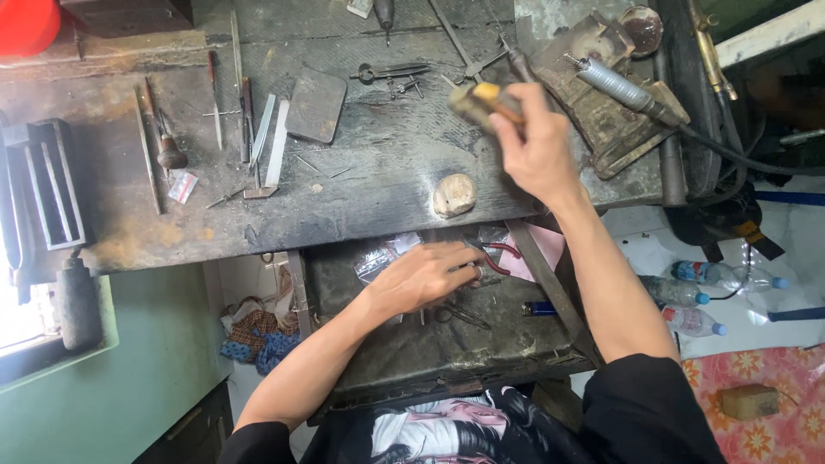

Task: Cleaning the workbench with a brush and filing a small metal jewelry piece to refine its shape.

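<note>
Blurred wooden block (478, 101) in right hand (534, 146)

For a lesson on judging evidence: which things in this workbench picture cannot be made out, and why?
- Head view: the tool in the right hand, yellow-brown, is motion-blurred.
- Head view: the left hand in the drawer covers whatever its fingers touch.
- Head view: the red thing is cut off by the corner.

Right hand (534, 146) gripping brush (478, 102), left hand (430, 275) in drawer (481, 344).

worn matt wooden bench (378, 185); dull metal files (258, 129); glossy clear plastic bottles (687, 296).
</note>
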